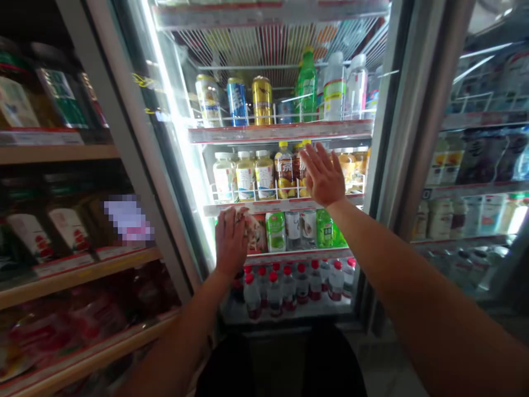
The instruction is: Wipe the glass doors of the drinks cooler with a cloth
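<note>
My left hand (231, 241) is at the lower left of the lit drinks fridge, by the shelf edge (285, 205). Its fingers press on a crumpled pale pink patterned cloth (250, 227), partly hidden by them. My right hand (326, 175) is raised, fingers stretched and slightly apart, with nothing seen in it. It covers part of the middle shelf, where a brown tea bottle with a yellow cap (285, 170) stands to its left. Beside the cloth, on the shelf below, is a green-and-white carton (275, 231). Whether the right hand touches any bottle cannot be told.
Cans, including a gold can (262, 100), and a green bottle (306, 85) stand on the upper shelf. Several red-capped bottles (274, 295) fill the fridge bottom. Metal door frames (421, 110) bound the right side. Wooden shelves (78, 275) with bottles run along the left.
</note>
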`<state>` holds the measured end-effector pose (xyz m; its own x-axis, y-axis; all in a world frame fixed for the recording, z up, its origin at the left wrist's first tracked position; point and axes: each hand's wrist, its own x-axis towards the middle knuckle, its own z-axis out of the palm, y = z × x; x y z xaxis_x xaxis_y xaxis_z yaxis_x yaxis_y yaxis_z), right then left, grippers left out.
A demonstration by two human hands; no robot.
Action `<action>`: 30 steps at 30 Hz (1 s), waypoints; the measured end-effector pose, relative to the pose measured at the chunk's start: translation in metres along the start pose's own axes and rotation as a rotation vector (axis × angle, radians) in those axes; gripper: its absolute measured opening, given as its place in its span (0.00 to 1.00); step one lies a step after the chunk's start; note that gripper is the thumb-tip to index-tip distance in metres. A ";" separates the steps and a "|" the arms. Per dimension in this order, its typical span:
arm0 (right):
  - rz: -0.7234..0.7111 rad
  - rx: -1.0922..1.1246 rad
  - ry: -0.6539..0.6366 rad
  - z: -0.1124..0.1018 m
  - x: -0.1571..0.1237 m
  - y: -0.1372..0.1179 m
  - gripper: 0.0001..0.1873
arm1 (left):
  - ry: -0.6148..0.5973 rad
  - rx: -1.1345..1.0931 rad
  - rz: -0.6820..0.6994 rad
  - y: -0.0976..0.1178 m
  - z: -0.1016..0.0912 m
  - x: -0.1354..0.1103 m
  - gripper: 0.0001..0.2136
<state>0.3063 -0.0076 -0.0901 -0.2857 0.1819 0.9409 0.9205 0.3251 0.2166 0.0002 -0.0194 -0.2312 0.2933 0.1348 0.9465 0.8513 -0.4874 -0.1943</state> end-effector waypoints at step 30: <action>-0.031 0.030 0.003 0.000 -0.002 0.005 0.36 | -0.113 -0.303 0.202 0.125 0.063 0.034 0.12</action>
<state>0.3115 -0.0068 -0.0911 -0.3130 0.1682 0.9348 0.9029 0.3580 0.2379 0.1442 -0.0211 -0.2400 0.5022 0.0961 0.8594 0.6094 -0.7444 -0.2729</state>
